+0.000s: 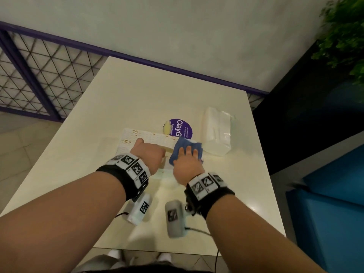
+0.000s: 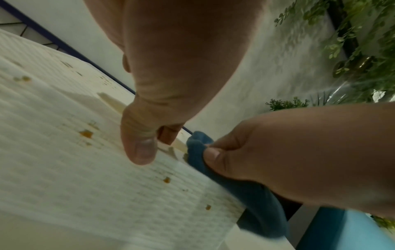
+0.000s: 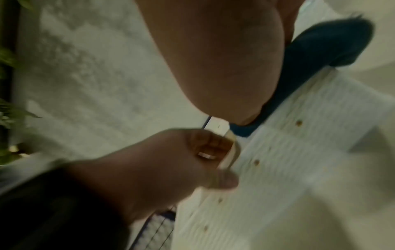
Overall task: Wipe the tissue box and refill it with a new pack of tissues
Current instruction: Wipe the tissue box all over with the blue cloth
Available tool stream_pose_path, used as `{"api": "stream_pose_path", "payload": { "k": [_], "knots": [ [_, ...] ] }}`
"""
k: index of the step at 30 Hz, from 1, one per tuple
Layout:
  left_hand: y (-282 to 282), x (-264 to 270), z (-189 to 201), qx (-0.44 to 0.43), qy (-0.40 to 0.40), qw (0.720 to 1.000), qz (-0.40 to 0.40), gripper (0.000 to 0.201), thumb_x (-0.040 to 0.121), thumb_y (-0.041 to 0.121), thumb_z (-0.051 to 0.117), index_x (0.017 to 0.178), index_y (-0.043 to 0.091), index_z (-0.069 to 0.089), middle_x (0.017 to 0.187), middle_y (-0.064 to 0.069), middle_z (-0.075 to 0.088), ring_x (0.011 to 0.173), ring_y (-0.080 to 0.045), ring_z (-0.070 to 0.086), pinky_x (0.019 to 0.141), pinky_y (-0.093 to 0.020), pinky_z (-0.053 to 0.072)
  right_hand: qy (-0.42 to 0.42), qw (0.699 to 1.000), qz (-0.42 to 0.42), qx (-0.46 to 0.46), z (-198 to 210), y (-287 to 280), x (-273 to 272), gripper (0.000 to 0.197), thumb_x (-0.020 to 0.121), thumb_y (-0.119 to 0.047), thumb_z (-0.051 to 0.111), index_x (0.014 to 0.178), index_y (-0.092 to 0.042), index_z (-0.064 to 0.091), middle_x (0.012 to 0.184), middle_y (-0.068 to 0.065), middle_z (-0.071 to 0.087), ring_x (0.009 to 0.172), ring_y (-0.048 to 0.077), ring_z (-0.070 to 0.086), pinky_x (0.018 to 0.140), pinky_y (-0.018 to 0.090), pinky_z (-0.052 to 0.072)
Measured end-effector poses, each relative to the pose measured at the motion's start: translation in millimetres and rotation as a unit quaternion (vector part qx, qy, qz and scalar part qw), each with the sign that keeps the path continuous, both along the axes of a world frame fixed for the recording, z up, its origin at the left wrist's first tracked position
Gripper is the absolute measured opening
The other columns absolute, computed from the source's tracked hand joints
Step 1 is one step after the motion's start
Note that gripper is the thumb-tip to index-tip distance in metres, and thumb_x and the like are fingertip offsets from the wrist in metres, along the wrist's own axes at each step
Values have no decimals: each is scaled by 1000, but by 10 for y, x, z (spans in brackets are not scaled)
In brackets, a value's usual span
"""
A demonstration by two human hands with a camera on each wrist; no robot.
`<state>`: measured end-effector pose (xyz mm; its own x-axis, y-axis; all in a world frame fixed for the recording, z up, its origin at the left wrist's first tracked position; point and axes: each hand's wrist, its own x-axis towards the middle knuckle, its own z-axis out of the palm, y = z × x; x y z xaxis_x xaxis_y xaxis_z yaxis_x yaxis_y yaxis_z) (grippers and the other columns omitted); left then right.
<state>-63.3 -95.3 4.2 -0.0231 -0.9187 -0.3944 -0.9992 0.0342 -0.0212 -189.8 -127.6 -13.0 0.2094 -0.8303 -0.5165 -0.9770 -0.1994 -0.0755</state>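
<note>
A white tissue box (image 1: 145, 137) with small gold specks stands on the cream table (image 1: 137, 99). My left hand (image 1: 151, 154) grips its upper edge, thumb (image 2: 141, 148) flat on the patterned side (image 2: 64, 160) and fingers curled over the rim. My right hand (image 1: 187, 158) holds a blue cloth (image 1: 182, 143) against the box's right end, with the thumb pinching the cloth (image 2: 245, 194). The right wrist view is blurred and shows the cloth (image 3: 320, 42) on the box (image 3: 299, 169). A new tissue pack (image 1: 215, 133) in clear plastic lies to the right of the box.
A round purple sticker (image 1: 180, 129) lies on the table behind the box. A purple wire fence (image 1: 29, 75) runs along the far left, a green plant (image 1: 346, 32) stands at the far right, and a blue seat (image 1: 334, 203) is beside the table's right edge.
</note>
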Motion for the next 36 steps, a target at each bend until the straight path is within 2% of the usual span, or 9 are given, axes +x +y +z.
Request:
{"api": "stream_pose_path", "payload": {
  "k": [4, 8, 12, 16, 22, 26, 29, 33, 36],
  "knots": [
    [-13, -39, 32, 15, -10, 1000, -12, 40, 81, 9, 53, 119, 22, 56, 105, 4, 67, 90, -18, 57, 102, -41, 26, 12, 1000, 15, 4, -59, 2, -22, 66, 99, -32, 37, 154, -18, 2, 162, 7, -7, 148, 34, -3, 116, 50, 20],
    [-9, -10, 20, 19, 3, 1000, -3, 42, 80, 9, 54, 120, 22, 54, 107, 5, 67, 97, -18, 60, 103, -42, 24, -1, 1000, 27, 3, 44, -377, -38, 67, 101, -30, 35, 153, -20, -6, 162, 8, -11, 148, 35, -9, 119, 46, 10],
    [0, 15, -5, 4, 10, 1000, -8, 41, 80, 10, 54, 119, 23, 54, 105, 5, 68, 94, -19, 61, 98, -39, 26, 2, 1000, 21, 20, -19, -147, -61, 69, 101, -31, 37, 153, -16, -6, 162, 7, -11, 149, 34, -8, 120, 46, 14],
    [-1, -2, -10, -1, -2, 1000, -19, 39, 82, 11, 55, 119, 23, 55, 108, 5, 67, 98, -19, 61, 98, -38, 28, -29, 1000, 2, 6, -80, 194, -102, 63, 101, -35, 32, 153, -16, 2, 163, 6, -3, 149, 31, -1, 117, 49, 18],
    [33, 28, -36, -7, 15, 1000, -5, 41, 81, 11, 57, 120, 24, 53, 105, 5, 68, 95, -19, 61, 97, -38, 26, -25, 996, -78, -38, -22, -251, -1, 74, 98, -36, 43, 153, -16, -2, 161, 10, 1, 147, 34, 6, 115, 43, 25],
    [61, 74, -150, -28, 38, 999, 3, 48, 81, 16, 62, 126, 28, 48, 117, 7, 64, 102, -18, 61, 94, -35, 26, 12, 999, -47, -23, -167, -59, 41, 71, 94, -30, 46, 152, -9, 11, 160, 14, 9, 145, 36, 14, 112, 46, 29],
    [85, 77, -163, -36, 40, 999, -3, 49, 83, 16, 60, 129, 29, 47, 123, 7, 62, 107, -18, 59, 96, -35, 27, 59, 998, 9, 11, -47, 152, -12, 56, 91, -19, 52, 141, -2, 34, 146, 16, 38, 134, 37, 36, 105, 42, 36],
    [144, 127, -118, -44, 32, 997, -51, 48, 83, 12, 57, 127, 32, 52, 123, 6, 59, 111, -18, 56, 98, -38, 26, -105, 994, -7, -6, 352, 280, -353, 33, 90, -24, 57, 115, -3, 62, 115, 14, 65, 104, 28, 62, 83, 32, 48],
    [154, 257, -41, -25, 15, 993, -117, 49, 85, 5, 49, 125, 33, 51, 121, 7, 60, 110, -19, 55, 102, -35, 26, -193, 978, -79, -29, 613, 237, -659, 35, 89, -33, 56, 97, -2, 70, 96, 17, 71, 86, 29, 64, 69, 27, 43]
  ]
}}
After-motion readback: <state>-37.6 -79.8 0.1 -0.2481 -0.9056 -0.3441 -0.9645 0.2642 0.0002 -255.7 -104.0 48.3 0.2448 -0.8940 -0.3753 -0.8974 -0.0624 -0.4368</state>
